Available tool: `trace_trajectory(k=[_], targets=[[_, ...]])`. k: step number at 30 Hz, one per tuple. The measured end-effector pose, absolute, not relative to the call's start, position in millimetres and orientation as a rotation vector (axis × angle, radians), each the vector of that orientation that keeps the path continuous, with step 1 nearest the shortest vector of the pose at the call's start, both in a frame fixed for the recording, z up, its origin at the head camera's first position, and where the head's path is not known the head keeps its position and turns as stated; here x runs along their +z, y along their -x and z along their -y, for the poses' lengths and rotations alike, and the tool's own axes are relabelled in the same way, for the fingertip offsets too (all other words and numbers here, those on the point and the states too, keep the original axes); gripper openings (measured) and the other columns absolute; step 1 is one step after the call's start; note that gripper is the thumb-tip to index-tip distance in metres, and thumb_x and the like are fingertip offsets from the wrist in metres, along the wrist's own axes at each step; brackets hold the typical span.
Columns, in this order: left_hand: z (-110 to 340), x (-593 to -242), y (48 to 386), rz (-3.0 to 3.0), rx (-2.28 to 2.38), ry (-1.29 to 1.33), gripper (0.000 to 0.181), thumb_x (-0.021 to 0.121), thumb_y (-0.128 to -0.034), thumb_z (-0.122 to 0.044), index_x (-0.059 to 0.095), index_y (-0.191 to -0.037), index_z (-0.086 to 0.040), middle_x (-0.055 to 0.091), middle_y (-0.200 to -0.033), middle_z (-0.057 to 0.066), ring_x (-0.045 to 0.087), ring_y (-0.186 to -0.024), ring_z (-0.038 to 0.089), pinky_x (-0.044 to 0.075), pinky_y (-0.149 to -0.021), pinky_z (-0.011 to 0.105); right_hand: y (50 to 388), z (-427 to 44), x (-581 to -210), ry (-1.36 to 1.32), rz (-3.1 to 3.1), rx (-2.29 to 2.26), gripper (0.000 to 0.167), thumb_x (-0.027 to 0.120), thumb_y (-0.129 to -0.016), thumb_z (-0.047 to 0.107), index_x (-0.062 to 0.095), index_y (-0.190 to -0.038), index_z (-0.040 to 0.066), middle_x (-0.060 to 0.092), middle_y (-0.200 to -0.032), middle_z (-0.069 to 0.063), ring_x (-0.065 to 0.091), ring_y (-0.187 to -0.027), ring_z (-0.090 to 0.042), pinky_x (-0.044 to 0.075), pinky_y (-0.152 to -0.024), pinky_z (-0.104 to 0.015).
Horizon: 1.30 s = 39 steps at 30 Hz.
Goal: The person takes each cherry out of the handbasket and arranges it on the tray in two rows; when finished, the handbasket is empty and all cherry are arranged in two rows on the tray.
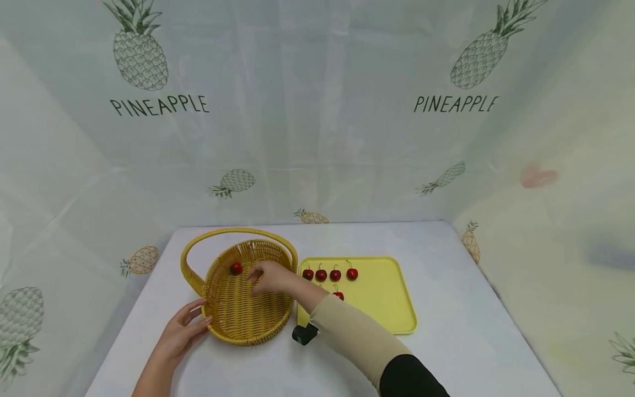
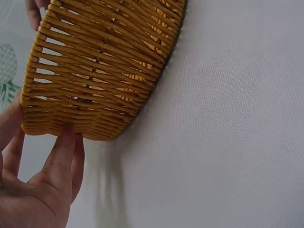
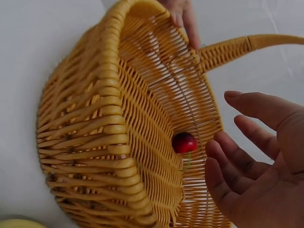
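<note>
A yellow wicker basket [image 1: 243,314] with a tall arched handle [image 1: 238,230] stands on the left of the table, and my left hand [image 1: 181,333] grips its near-left rim. Thumb and fingers of that hand meet the woven side in the left wrist view. Over the inside of the basket hovers my right hand [image 1: 270,277], its fingers loosely bent and holding nothing. A dark red cherry [image 3: 184,142] lies inside the basket, close to the right fingertips but apart from them in the right wrist view.
Right of the basket lies a yellow tray [image 1: 382,298] bearing several stemmed cherries [image 1: 335,274], partly covered by my right forearm. A small black object [image 1: 304,334] shows beneath the right sleeve. Pineapple-printed sheeting [image 1: 317,138] surrounds the white table [image 1: 461,331].
</note>
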<state>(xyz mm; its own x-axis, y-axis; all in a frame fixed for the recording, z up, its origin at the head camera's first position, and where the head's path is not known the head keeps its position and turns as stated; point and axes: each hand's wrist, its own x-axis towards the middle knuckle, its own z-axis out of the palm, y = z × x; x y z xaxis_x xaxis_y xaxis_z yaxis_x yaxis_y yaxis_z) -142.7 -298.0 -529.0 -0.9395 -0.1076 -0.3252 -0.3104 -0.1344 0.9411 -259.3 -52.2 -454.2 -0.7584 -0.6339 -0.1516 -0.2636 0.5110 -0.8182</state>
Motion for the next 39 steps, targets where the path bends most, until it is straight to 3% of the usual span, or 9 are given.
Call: trace_trajectory(k=[11,19,26,32,39], targets=[[296.5,-527.0,143.2,-1.979,2.226,0.492,0.040,0.069,-0.0883,0.001,0.064,-0.117,-0.027,0.039,-0.137,0.019,0.062,-0.096,0.010,0.054,-0.086,0.031,281.8,80.9,-463.5,0.642,-2.304,-1.220,0.034,0.080,-0.081,0.011,0.068,-0.113,0.009,0.064,-0.107,-0.007,0.056,-0.086,-0.009,0.049,-0.070,-0.024],[296.1,-528.3,144.9,-1.992,2.208,0.487,0.049,0.068,-0.0896,0.001,0.051,-0.135,-0.007,0.032,-0.144,0.024,0.062,-0.097,0.011,0.054,-0.086,0.031,296.2,93.4,-484.4,0.600,-2.335,-1.203,0.036,0.080,-0.081,0.010,0.068,-0.115,0.008,0.064,-0.105,-0.006,0.056,-0.085,-0.011,0.049,-0.069,-0.026],[295.5,-529.9,144.6,-1.999,2.202,0.512,0.047,0.068,-0.0895,0.001,0.054,-0.133,-0.010,0.036,-0.141,0.023,0.062,-0.098,0.012,0.054,-0.086,0.031,306.3,107.0,-501.1,0.627,-2.345,-1.190,0.037,0.080,-0.082,0.010,0.068,-0.117,0.010,0.064,-0.109,-0.003,0.058,-0.096,-0.012,0.050,-0.074,-0.026],[293.8,-530.8,144.4,-2.007,2.195,0.515,0.053,0.066,-0.0903,0.001,0.047,-0.139,-0.003,0.032,-0.145,0.024,0.062,-0.100,0.014,0.054,-0.085,0.031,311.8,113.3,-503.5,0.662,-2.392,-1.102,0.039,0.079,-0.083,0.012,0.067,-0.120,0.013,0.062,-0.113,0.001,0.057,-0.101,-0.011,0.050,-0.081,-0.027],[294.7,-530.2,144.0,-2.014,2.199,0.518,0.054,0.065,-0.0904,0.003,0.045,-0.140,-0.001,0.033,-0.145,0.025,0.062,-0.100,0.015,0.055,-0.085,0.031,316.4,119.6,-505.6,0.683,-2.409,-1.038,0.043,0.079,-0.083,0.014,0.065,-0.124,0.015,0.060,-0.120,0.001,0.057,-0.105,-0.012,0.050,-0.080,-0.026]])
